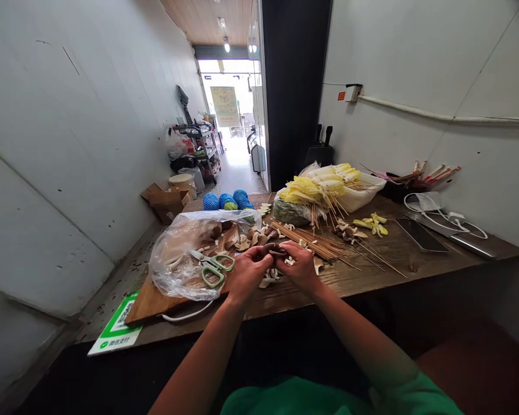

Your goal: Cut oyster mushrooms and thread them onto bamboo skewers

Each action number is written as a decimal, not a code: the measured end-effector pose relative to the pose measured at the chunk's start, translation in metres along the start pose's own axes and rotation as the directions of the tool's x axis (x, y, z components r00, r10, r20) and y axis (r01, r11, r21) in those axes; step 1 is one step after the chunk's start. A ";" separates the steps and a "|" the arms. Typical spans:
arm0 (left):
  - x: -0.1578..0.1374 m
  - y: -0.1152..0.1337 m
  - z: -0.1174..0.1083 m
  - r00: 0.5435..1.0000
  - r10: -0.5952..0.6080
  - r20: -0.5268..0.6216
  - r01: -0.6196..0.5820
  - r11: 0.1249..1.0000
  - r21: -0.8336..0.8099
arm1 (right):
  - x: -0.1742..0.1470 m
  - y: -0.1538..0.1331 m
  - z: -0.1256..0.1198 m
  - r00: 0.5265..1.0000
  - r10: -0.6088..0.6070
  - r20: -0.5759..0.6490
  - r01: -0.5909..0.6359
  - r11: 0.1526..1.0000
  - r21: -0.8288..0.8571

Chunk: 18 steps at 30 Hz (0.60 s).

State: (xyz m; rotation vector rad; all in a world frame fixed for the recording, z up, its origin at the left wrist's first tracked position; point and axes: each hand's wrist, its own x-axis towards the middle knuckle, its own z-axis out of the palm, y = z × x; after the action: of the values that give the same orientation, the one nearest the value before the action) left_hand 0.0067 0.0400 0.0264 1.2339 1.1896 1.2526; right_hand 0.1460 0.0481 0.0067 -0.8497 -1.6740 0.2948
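Mushroom piece: dark brown, held between the left hand and the right hand, over the near middle of the wooden table
Left fingers: bent, closed on the piece from the left
Right fingers: bent, closed on the piece from the right, their exact contact partly hidden
Under the hands: pale mushroom bits scattered on the table
Left of the hands: 1 pair of green-handled scissors, overlapping a clear plastic bag that lies on a wooden board
Just beyond the hands: cut mushrooms, with thin wooden sticks spread to their right
Far middle: 3 items in blue nets near the table's far edge
Far right: yellow cabbage leaves on sticks, piled beside and partly over a white tub
Right: loose yellow leaf pieces, then a phone lying flat and a white cable
Near left: a green-and-white sign at the board's corner
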 end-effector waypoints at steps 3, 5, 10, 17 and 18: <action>0.001 -0.002 0.000 0.995 -0.065 0.072 0.069 0.996 -0.060 | -0.001 0.001 -0.002 0.996 0.086 0.029 -0.087 0.995 0.042; 0.002 -0.001 0.001 0.986 -0.125 0.107 0.140 0.980 -0.141 | 0.000 0.003 -0.002 0.965 0.241 0.109 -0.255 0.955 0.149; 0.005 0.016 -0.005 0.918 -0.284 0.276 0.360 0.890 -0.280 | 0.007 0.017 -0.009 0.789 0.518 0.332 -0.613 0.617 0.494; 0.030 0.017 -0.016 0.995 -0.070 0.072 0.081 0.984 -0.161 | 0.043 0.051 -0.026 0.837 0.509 0.201 -0.526 0.849 0.041; 0.036 0.015 -0.013 0.998 -0.032 0.061 0.036 0.997 -0.067 | 0.049 0.052 -0.026 0.846 0.488 0.213 -0.474 0.873 -0.118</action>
State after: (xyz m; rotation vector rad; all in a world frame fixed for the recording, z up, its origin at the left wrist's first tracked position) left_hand -0.0066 0.0748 0.0426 1.1886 1.1110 1.2131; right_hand 0.1866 0.1115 0.0191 -1.3258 -1.6716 0.7195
